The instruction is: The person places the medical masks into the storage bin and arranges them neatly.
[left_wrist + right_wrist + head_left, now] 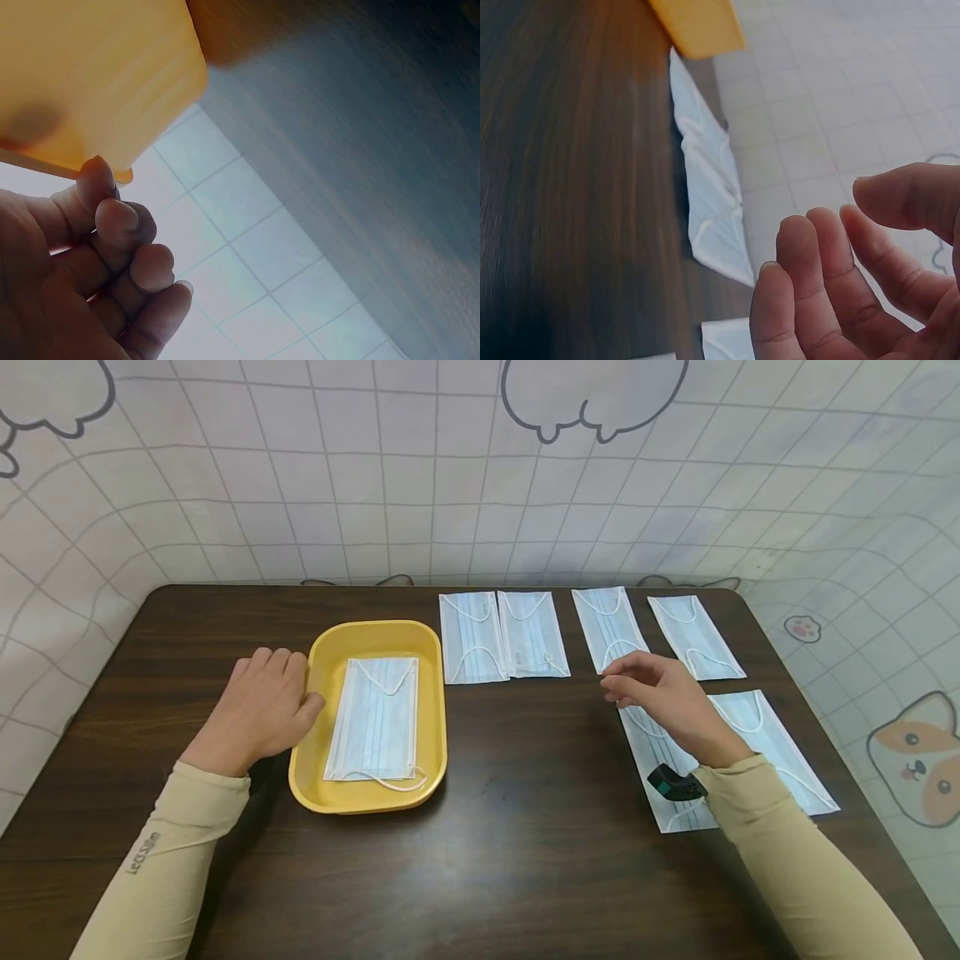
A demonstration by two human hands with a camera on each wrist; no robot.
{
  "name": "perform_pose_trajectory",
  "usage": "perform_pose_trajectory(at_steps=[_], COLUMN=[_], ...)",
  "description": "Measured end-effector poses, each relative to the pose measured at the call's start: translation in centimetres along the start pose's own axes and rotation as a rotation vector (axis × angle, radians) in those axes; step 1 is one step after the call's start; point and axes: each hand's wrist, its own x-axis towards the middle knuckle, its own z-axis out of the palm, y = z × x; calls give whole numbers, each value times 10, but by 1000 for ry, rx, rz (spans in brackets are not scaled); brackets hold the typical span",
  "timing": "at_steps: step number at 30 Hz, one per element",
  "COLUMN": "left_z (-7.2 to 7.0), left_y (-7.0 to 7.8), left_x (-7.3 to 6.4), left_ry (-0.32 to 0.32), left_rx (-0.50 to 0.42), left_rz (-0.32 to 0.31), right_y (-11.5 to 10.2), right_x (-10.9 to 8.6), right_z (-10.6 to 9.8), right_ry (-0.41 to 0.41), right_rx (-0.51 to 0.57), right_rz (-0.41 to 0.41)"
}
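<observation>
Left side: your left hand [266, 706] gripped the near-vertical side wall of the yellow tray [432, 710], thumb over the left rim, fingers curled outside. Your right hand [663, 697] hung at the right among the loose masks, holding nothing; fingers gently bent, a moderate gap between thumb and fingertips in the wrist view.

Blue mask in the tray [378, 718]: lay flat, long axis running away from you, far end leaning slightly right. Ear loops sat at the near and far ends; the near one trailed onto the tray floor.

Right of the tray, two masks side by side, left one [472, 639] and right one [532, 635], edges just about meeting, long axes also pointing away from you, far ends tipped a little left.

Further right, four more, all slanting with far ends to the left: far-left mask [606, 614], far-right mask [697, 635], near-left mask [660, 743], near-right mask [780, 752]. Your right hand and wrist partly covered the near-left one.

Table [510, 852]: dark brown wood grain, rounded far corners. Behind it, a pale wall covering [405, 485] with grid lines, cartoon outlines, a paw print [802, 628] and a dog drawing [918, 760].

Writing: your left sleeve [168, 852] appeared to read "LetsSlim".
</observation>
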Motion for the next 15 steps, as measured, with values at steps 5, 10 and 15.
perform_pose_trajectory(at_steps=[5,10,15], left_z=[0,0,1], left_y=[0,1,1], left_x=[0,0,1], left_ry=[4,-10,-5], left_rx=[2,0,1], left_rz=[2,-7,-7], right_y=[4,8,13], right_x=[-3,-5,-8], right_z=[-7,-12,-17], right_ry=[11,29,66], right_rx=[-10,-37,-109], right_rz=[-3,9,18])
